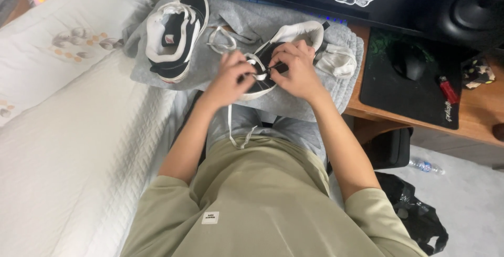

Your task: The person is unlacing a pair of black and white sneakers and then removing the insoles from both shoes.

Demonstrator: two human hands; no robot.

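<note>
- At the far left, a white quilted bed (68,147) is seen, with a patterned pillow (58,36) at its far end.
- A grey cloth (241,21) is spread over the left end of the bench (483,115), overhanging its near edge.
- On the left part of that cloth a second black-and-white shoe (176,34) is laid, its long axis running near to far and its opening turned up.
- Just right of it, a loose white lace (220,39) is curled on the cloth.
- The left hand (231,76) is closed on the near end of the black-and-white sneaker (283,52), fingers curled over the lacing.
- This sneaker lies at the middle of the cloth, its long axis running from near left to far right; the toe points near and left, toward the person, and the white-lined heel opening points far and right.
- The right hand (299,70) is pinched shut on a lace end over the sneaker's eyelets; both hands are close together, almost touching.
- A white lace strand (233,131) hangs down from the sneaker toward the lap.
- A white sock (338,60) rests just right of the sneaker.
- Further right, a black mouse (409,60) sits on a black mat (399,94), with a red lighter (449,90) near its right edge.
</note>
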